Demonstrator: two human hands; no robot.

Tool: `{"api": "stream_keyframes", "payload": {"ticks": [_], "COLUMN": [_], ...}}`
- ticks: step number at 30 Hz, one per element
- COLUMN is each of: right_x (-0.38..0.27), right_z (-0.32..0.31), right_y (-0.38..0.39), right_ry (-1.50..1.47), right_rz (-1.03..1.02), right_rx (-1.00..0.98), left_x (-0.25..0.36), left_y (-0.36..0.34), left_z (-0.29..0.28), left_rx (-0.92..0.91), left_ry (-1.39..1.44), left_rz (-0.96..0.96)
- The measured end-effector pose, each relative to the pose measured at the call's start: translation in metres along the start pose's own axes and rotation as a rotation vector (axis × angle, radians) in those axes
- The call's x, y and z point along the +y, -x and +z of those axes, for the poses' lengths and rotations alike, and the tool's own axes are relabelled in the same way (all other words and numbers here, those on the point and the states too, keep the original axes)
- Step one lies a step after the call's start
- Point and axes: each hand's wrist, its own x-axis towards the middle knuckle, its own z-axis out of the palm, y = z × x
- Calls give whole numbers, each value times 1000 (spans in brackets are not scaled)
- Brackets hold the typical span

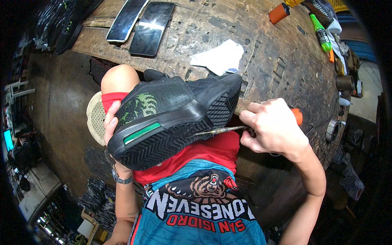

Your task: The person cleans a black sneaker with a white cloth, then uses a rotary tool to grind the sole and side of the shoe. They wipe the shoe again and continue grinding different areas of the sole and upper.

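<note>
A black sneaker (163, 106) with a green-marked side and ridged sole lies tilted across my lap, its sole turned toward me. My left hand (111, 122) is wrapped around the heel end, part of it hidden behind the shoe. In my right hand (271, 126), closed in a fist, is an awl (228, 129) whose thin metal shaft points left. The awl's tip is at the sole, near the middle of the shoe; whether it enters the rubber I cannot tell. The fist hides the awl's grip. An orange piece (297, 116) shows just behind that fist.
Two phones (152, 29) lie on the worn wooden table (261, 49) beyond the shoe, with a white scrap (220, 56) nearer. An orange cylinder (279, 13), a green bottle (320, 32) and a tape roll (332, 130) are along its far and right sides. A stool (94, 118) stands left.
</note>
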Motion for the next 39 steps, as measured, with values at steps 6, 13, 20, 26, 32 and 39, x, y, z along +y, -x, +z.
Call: {"api": "stream_keyframes", "payload": {"ticks": [6,13,20,26,32,39], "right_x": [1,2,2,1,3,3], "right_z": [2,3,4,6,3,4], "right_y": [0,0,0,0,1,1], "right_ry": [-14,-12,-12,-22,-6,-3], "right_rz": [4,3,2,-7,9,-5], "right_rx": [3,-22,-19,-4,-26,-8], "left_x": [3,5,2,4,7,5], "left_y": [-2,-3,-3,-3,-7,-6], "left_z": [-2,0,-2,1,-1,-1], "left_rx": [-16,-14,-26,-14,-28,-23], "left_ry": [-41,-7,-27,38,-15,-40], "left_rz": [-18,-13,-3,-22,9,18]}}
